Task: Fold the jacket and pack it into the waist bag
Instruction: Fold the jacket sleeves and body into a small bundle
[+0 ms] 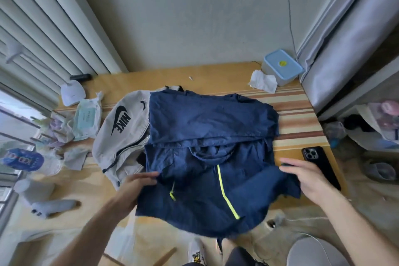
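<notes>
So the counter (216,75) is a light wooden top shoved into a corner, plain grey wall behind it, white slatted blinds (43,28) on the left and a grey curtain (345,39) hanging on the right. A striped mat (298,114) covers the right part of it. Pretty cluttered: a blue-lidded plastic box (281,66) sits in the far right corner with a crumpled tissue (263,82) just beside it, a pack of wet wipes (87,120) and a small white lamp base (72,93) are off to the left, and a black phone (319,164) lies face down near the right edge.

The jacket (207,153) is navy, thin and crinkly, with a neon yellow zipper (226,192) running down the front and a shorter yellow zip to the left of it. It's spread in the middle of the counter, far part folded over on itself, hood bunched in the centre, near hem hanging off the front edge. The grey Nike waist bag (121,131) lies just left of it, touching, its zip partly open, with the jacket's left side overlapping it.

Person's left hand (138,188) has its grip pinched on the jacket's left edge, fingers partly under the fabric. The right hand (306,177) has its grip closed over the right edge, thumb on top.
</notes>
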`<state>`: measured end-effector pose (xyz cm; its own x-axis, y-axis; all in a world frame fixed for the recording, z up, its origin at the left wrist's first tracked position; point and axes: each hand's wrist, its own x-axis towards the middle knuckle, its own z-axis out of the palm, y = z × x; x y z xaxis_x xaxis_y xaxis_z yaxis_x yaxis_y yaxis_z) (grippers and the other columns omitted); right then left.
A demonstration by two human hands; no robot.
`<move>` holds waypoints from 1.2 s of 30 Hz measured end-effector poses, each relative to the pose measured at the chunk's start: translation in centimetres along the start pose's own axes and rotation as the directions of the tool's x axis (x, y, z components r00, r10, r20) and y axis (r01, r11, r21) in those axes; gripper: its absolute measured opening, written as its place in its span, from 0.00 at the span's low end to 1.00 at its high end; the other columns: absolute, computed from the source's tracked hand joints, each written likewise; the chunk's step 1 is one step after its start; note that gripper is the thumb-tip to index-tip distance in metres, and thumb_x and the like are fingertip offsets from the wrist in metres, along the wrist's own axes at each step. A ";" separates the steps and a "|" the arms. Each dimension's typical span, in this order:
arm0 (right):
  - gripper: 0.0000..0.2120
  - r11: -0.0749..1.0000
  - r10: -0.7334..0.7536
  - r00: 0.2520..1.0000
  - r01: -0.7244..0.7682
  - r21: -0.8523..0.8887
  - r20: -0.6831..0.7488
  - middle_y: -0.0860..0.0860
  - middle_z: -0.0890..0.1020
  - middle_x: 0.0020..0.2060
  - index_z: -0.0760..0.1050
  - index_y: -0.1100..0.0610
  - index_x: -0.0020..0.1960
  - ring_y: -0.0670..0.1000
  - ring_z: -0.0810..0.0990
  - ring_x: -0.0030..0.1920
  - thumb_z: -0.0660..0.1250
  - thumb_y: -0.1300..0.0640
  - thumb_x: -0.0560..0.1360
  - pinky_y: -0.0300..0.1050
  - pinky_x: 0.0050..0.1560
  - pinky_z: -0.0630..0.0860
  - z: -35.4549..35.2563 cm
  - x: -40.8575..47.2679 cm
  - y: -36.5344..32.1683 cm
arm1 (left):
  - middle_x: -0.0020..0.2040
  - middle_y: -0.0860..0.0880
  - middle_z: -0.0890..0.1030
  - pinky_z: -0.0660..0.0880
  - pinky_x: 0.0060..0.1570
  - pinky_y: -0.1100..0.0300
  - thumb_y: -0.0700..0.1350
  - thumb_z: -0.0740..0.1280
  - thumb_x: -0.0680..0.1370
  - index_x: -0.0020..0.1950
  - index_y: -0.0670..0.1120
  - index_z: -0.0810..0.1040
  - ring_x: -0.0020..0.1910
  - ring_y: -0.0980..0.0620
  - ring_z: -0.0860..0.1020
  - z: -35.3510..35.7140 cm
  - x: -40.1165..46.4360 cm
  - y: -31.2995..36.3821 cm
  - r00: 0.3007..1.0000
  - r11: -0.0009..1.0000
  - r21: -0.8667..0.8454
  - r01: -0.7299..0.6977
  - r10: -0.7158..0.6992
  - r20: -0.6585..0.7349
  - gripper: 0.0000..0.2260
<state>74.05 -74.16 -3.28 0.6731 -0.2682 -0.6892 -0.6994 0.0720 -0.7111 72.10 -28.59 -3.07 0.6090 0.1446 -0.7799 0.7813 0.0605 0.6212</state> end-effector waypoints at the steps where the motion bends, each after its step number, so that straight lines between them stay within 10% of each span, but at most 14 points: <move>1: 0.15 0.991 0.048 0.999 -0.049 0.124 0.015 0.59 0.82 0.54 0.79 0.64 0.62 0.55 0.81 0.53 0.68 0.70 0.76 0.50 0.57 0.77 0.6 1.6 -2.0 | 0.57 0.36 0.84 0.80 0.54 0.49 0.32 0.65 0.77 0.54 0.40 0.86 0.52 0.40 0.84 0.8 0.2 2.8 0.998 0.993 -0.115 -0.001 0.009 0.066 0.11; 5: 0.18 0.826 0.117 0.989 -0.146 0.545 0.087 0.59 0.81 0.62 0.76 0.63 0.67 0.57 0.80 0.64 0.68 0.60 0.78 0.52 0.64 0.77 1.8 10.1 -8.6 | 0.53 0.39 0.83 0.83 0.40 0.58 0.36 0.60 0.81 0.57 0.35 0.78 0.39 0.49 0.87 3.0 3.9 11.7 1.000 0.870 -0.493 0.020 -0.008 0.028 0.10; 9: 0.14 0.749 0.022 0.995 0.051 0.660 -0.101 0.58 0.78 0.60 0.76 0.63 0.62 0.57 0.79 0.64 0.69 0.63 0.77 0.43 0.56 0.81 3.4 15.0 -12.0 | 0.65 0.39 0.72 0.78 0.59 0.53 0.41 0.66 0.81 0.61 0.39 0.70 0.59 0.42 0.80 4.2 8.4 15.4 0.991 0.601 -0.793 -0.099 -0.015 -0.136 0.12; 13: 0.18 0.942 -0.335 0.936 0.331 -0.055 -0.111 0.48 0.77 0.64 0.74 0.52 0.67 0.48 0.77 0.62 0.69 0.53 0.77 0.41 0.58 0.73 8.2 14.0 -10.9 | 0.68 0.42 0.75 0.73 0.60 0.52 0.45 0.72 0.77 0.73 0.43 0.70 0.61 0.45 0.76 7.0 10.3 14.6 0.915 0.994 -0.007 -0.110 0.098 -0.391 0.26; 16: 0.20 0.575 -0.598 0.760 0.627 -0.526 0.254 0.48 0.73 0.70 0.72 0.48 0.70 0.49 0.70 0.70 0.65 0.47 0.79 0.48 0.66 0.72 12.1 13.6 -7.9 | 0.68 0.44 0.76 0.77 0.59 0.47 0.50 0.78 0.72 0.76 0.44 0.66 0.62 0.41 0.78 7.4 12.0 12.7 0.863 0.955 0.298 -0.015 0.163 -0.479 0.37; 21: 0.30 0.089 -0.548 0.640 0.685 -0.723 0.539 0.56 0.64 0.78 0.63 0.51 0.78 0.61 0.60 0.79 0.55 0.39 0.80 0.57 0.73 0.65 18.0 14.0 -4.8 | 0.52 0.48 0.82 0.80 0.46 0.49 0.58 0.77 0.68 0.62 0.45 0.76 0.49 0.45 0.82 6.6 14.0 11.3 0.890 0.908 0.406 0.101 0.100 -0.446 0.28; 28: 0.34 -0.049 -0.273 0.778 0.575 -0.816 0.565 0.56 0.49 0.82 0.53 0.50 0.81 0.62 0.45 0.81 0.57 0.39 0.80 0.57 0.79 0.52 20.4 16.2 -3.6 | 0.44 0.50 0.86 0.82 0.47 0.47 0.52 0.76 0.72 0.48 0.50 0.82 0.45 0.48 0.84 7.3 12.6 13.1 0.930 0.905 0.419 -0.077 0.216 -0.297 0.10; 31: 0.32 0.114 -0.274 0.782 0.604 -0.788 0.560 0.54 0.52 0.82 0.53 0.50 0.81 0.59 0.47 0.81 0.58 0.41 0.81 0.54 0.79 0.53 20.4 15.6 -4.6 | 0.46 0.51 0.84 0.77 0.40 0.58 0.51 0.76 0.72 0.48 0.49 0.80 0.46 0.52 0.83 9.6 9.8 15.9 0.940 0.867 0.451 -0.210 0.307 -0.152 0.10; 34: 0.23 0.741 -0.330 0.871 0.477 -0.472 0.363 0.47 0.69 0.76 0.64 0.46 0.77 0.48 0.65 0.76 0.60 0.46 0.82 0.48 0.75 0.64 18.3 13.6 -6.9 | 0.51 0.54 0.82 0.77 0.49 0.58 0.52 0.73 0.73 0.51 0.49 0.81 0.52 0.55 0.81 14.2 8.0 18.6 0.835 0.659 0.551 -0.511 0.534 0.135 0.10; 36: 0.16 0.957 -0.281 0.940 0.291 -0.024 0.196 0.45 0.78 0.66 0.73 0.42 0.69 0.45 0.77 0.66 0.60 0.46 0.82 0.50 0.70 0.72 15.4 11.7 -8.4 | 0.51 0.52 0.79 0.75 0.49 0.56 0.53 0.71 0.74 0.49 0.47 0.79 0.50 0.53 0.79 19.1 7.6 19.5 0.709 0.451 0.589 -0.671 0.624 0.330 0.11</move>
<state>91.49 -63.13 -7.54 0.8758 -0.0838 -0.4753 -0.4791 -0.0321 -0.8772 94.55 -45.16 1.62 0.9641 -0.1855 -0.1901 0.0243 -0.6511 0.7586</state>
